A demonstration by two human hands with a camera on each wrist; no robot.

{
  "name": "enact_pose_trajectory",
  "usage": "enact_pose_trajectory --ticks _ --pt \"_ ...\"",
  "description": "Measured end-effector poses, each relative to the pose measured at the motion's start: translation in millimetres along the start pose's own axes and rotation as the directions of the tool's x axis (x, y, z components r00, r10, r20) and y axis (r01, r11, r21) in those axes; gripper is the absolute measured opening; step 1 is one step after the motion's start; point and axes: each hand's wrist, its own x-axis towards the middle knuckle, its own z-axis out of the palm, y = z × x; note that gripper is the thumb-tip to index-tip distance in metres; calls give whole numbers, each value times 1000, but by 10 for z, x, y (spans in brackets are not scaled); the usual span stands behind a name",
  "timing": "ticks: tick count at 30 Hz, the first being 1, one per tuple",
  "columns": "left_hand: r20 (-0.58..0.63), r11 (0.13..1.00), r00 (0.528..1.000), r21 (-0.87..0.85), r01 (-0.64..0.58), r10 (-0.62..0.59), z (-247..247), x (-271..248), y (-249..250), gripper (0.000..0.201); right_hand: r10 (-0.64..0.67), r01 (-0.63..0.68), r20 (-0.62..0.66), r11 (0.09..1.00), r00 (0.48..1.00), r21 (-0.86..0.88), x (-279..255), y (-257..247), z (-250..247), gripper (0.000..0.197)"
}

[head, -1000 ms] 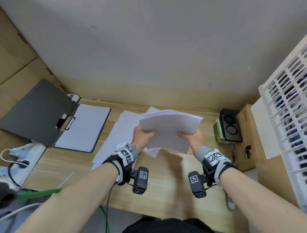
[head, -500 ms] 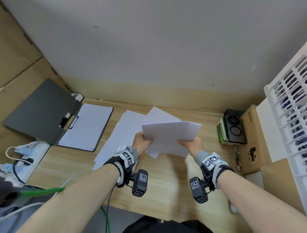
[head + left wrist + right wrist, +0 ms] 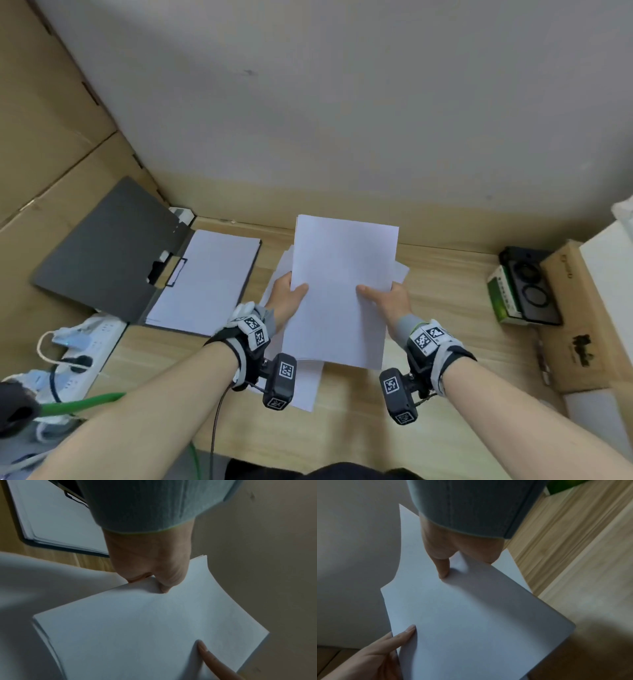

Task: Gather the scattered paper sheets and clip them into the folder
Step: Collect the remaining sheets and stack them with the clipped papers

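Both hands hold a stack of white paper sheets upright above the desk, long side up. My left hand pinches its left edge, thumb on the front; in the left wrist view the thumb of the left hand presses the stack of sheets. My right hand pinches the right edge; the right wrist view shows the right hand with its thumb on the sheets. More loose sheets lie on the desk beneath. The dark grey folder lies open at the left, paper under its clip.
A white power strip with plugs and a green cable sit at the front left. A green and black box and cardboard boxes stand on the right. The wall closes the desk's far side.
The stack has been turned from lying wide and flat between my hands to standing upright with its long side vertical. Both hands stayed on its edges.
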Motion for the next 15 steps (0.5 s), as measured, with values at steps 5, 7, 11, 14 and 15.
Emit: enact_pose_trajectory --ticks 5,7,11,14,15 --pt "73 995 997 89 32 -39 -865 402 -283 34 102 -102 -22 995 995 -13 83 299 885 31" --pt "91 993 995 110 37 -48 -1256 560 -394 35 144 -145 -31 989 989 -19 62 445 1308 31" --pt "117 996 990 47 73 -78 -1824 712 -596 39 169 -170 -32 985 985 -34 59 586 1958 22" --pt "143 992 981 34 125 -128 -2216 779 -768 43 175 -177 -32 981 984 -73 90 601 2383 19" --pt "139 988 978 31 153 -156 -2345 839 -814 42 173 -175 -29 981 985 -89 132 594 2519 18"
